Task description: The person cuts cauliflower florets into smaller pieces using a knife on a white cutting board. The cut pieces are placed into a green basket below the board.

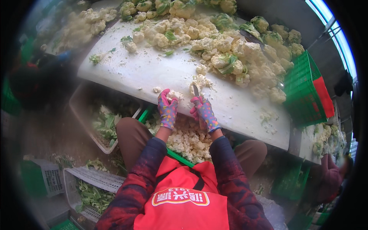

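My left hand (168, 110), in a flowered glove with pink fingers, is at the near edge of the white table (126, 73). Its fingers close against a cauliflower piece (175, 95). A small knife (196, 91) points away from me in my right hand (206, 112), which wears a matching glove. The blade tip reaches a cluster of cut cauliflower (201, 81) on the tabletop. Below both hands, between my knees, cut florets (188, 143) fill a green crate (179, 158).
A large heap of cauliflower (230, 50) covers the table's far side. Green crates (306, 90) stand at its right end. Crates at my left hold leaves (107, 124) and trimmings (94, 195). Another person (329, 176) is at the far right.
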`<state>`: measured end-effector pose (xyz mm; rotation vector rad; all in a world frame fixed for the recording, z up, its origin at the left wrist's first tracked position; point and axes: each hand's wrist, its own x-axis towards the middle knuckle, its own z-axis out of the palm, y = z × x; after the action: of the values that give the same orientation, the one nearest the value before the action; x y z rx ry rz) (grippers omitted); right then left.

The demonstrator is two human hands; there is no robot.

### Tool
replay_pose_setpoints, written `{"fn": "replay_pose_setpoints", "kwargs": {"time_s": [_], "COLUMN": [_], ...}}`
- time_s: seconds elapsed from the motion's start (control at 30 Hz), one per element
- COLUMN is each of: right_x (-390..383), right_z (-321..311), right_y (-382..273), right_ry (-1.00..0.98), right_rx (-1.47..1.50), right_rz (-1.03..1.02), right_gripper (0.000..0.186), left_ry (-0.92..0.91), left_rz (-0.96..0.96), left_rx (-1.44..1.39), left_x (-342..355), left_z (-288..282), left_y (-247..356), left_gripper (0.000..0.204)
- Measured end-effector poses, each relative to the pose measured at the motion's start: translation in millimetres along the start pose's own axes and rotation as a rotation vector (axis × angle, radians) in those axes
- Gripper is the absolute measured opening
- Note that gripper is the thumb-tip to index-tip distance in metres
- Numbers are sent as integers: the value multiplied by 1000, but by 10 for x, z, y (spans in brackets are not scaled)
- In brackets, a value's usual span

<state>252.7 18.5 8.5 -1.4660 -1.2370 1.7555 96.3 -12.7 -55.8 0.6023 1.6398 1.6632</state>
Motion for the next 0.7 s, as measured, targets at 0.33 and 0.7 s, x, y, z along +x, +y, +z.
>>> {"fn": "replay_pose_setpoints", "kwargs": {"time_s": [0.33,0.7], "right_x": [142,12], "right_z": [422,165], "right_y": [324,141], "right_ry": [117,91], "right_rx": [-980,-457], "right_rz": [-672,-237], "right_gripper": [22,22], "left_ry": [12,-409], "left_rz": [170,-50], "left_rx": [-166,-607], "left_x": [63,81], "left_z": [1,-421], "left_y": [-144,159], "left_gripper": [41,41]}}
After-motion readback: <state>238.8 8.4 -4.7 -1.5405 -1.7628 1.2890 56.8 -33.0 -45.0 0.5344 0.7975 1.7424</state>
